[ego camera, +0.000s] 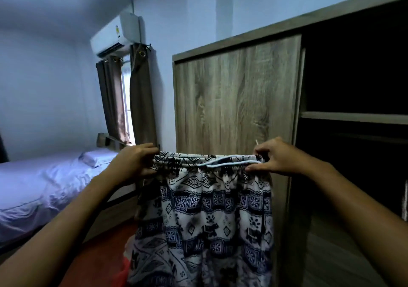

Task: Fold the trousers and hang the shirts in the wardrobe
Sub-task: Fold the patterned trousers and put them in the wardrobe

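I hold a pair of white trousers [203, 216] with a dark blue and black elephant print up in front of me by the waistband. My left hand [134, 161] grips the left end of the elastic waistband. The right end is pinched by my right hand [273, 157], next to the white drawstring [223, 165]. The legs hang straight down and run out of the bottom of the frame. Behind them stands the wooden wardrobe [236, 97], its sliding door shut on the left and its right side open and dark, with a shelf [353, 117] inside.
A bed [42, 183] with a white sheet and a pillow [99, 156] lies at the left. Brown curtains [141, 97] frame a narrow window under an air conditioner [117, 35]. Something red [123, 273] lies on the floor below the trousers.
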